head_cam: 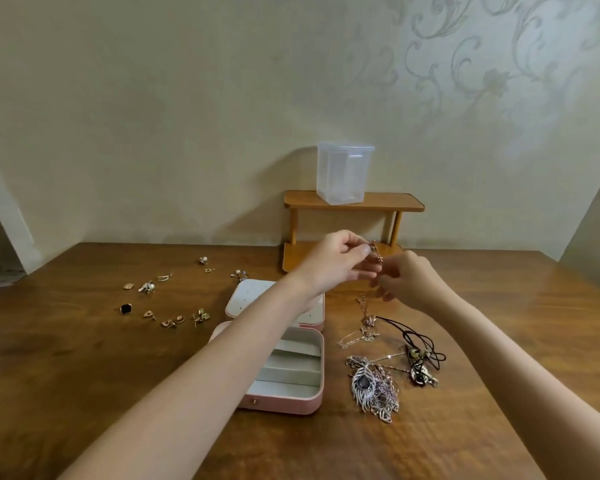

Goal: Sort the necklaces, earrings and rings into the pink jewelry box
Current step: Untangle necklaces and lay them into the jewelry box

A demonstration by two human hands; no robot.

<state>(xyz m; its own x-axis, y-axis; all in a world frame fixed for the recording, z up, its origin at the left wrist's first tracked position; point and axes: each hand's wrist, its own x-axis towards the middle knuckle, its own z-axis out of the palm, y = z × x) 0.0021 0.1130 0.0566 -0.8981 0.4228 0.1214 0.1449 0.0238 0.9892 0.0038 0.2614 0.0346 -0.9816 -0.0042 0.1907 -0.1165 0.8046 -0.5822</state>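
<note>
Both hands, left hand [336,259] and right hand [407,277], pinch a small gold necklace [374,254] over the brown surface [84,358], by a papered wall [187,116]. Below the left hand the pink box [291,400] lies open, its slots bare. Behind the hands a clear tub [343,174] sits on a shelf [395,202].

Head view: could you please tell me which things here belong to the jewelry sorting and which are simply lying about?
Belonging to the job:
- pink jewelry box, open
- rose-gold chain pinched by left hand and right hand
- necklace pile
- black cord necklace
- earrings and rings

Just lying about:
- clear plastic container
- wooden shelf
</note>
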